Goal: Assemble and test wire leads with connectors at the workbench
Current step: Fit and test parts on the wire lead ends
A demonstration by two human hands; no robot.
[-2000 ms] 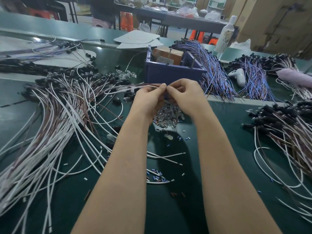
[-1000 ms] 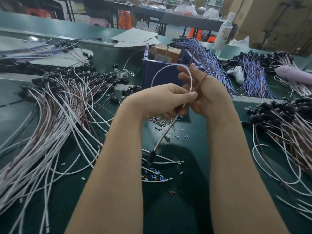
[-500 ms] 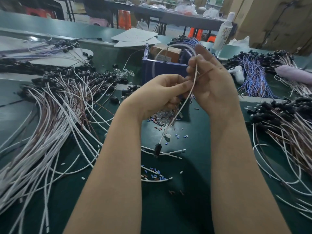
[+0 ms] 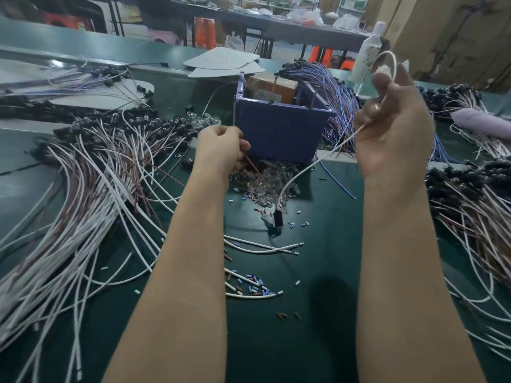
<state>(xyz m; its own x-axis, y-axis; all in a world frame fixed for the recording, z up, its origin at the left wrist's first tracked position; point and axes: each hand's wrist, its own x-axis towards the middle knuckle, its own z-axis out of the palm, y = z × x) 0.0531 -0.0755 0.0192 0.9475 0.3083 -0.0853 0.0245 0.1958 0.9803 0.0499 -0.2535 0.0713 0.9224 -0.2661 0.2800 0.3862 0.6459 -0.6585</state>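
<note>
Even overhead light — raised hand motion-blurred, soft shadows, wide-angle bending at edges.

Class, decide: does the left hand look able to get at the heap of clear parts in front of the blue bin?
Probably yes: the heap of clear parts lies beside the left hand, nothing between, though it pinches a brown wire.

Past your green bench (image 4: 276, 341): long grey table (image 4: 276, 26). Orange stools (image 4: 322, 55) under the table, cardboard boxes (image 4: 456, 37) right of it.

Left forearm (image 4: 190, 258), right forearm (image 4: 401, 258) bare; left hand (image 4: 221, 150), right hand (image 4: 395, 134) bare.
</note>
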